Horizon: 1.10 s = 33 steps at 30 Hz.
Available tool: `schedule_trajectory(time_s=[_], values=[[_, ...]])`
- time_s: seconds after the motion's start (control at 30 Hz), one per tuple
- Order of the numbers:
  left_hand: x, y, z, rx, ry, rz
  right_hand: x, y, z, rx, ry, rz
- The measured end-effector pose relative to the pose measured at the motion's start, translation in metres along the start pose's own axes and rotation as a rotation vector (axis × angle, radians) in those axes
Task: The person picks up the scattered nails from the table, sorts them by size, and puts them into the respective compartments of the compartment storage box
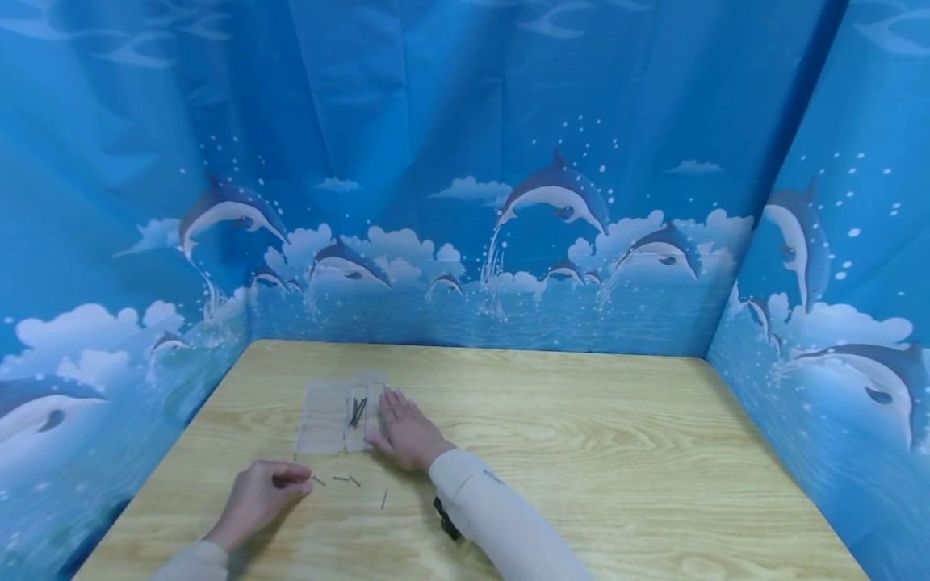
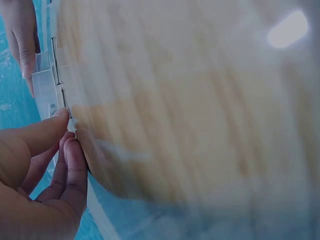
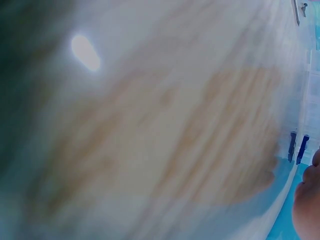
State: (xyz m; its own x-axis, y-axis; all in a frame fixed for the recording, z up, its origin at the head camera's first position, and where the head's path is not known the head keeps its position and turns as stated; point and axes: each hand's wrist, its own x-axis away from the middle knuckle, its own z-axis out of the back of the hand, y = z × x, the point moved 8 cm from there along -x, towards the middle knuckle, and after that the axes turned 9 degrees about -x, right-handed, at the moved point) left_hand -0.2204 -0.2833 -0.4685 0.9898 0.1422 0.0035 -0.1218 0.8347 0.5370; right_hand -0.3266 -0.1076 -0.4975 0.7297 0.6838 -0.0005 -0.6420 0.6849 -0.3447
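Note:
A clear plastic case (image 1: 320,420) lies opened flat on the table, with several dark nails (image 1: 358,411) in its right-hand part. My right hand (image 1: 407,432) rests with extended fingers at the case's right edge; its fingertips show at the border of the right wrist view. In front of the case, my left hand (image 1: 265,492) has thumb and fingertips brought together at the end of a thin nail (image 2: 64,97), pinching it. Beyond that one, another nail (image 2: 55,60) lies on the table in the left wrist view.
Other loose nails (image 1: 340,478) lie on the wooden table (image 1: 617,460) between the hands, one (image 1: 384,499) nearer the front. A small black object (image 1: 446,519) shows beside the right sleeve. Blue dolphin-print curtains (image 1: 436,121) stand behind the table and along both sides.

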Motion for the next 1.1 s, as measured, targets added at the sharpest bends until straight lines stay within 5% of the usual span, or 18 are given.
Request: schedule_trajectory(time_s=[1.1], values=[[-0.016,0.001,-0.01,-0.071,-0.052,-0.062,0.002,-0.003,0.003,-0.001,0.001,-0.003]])
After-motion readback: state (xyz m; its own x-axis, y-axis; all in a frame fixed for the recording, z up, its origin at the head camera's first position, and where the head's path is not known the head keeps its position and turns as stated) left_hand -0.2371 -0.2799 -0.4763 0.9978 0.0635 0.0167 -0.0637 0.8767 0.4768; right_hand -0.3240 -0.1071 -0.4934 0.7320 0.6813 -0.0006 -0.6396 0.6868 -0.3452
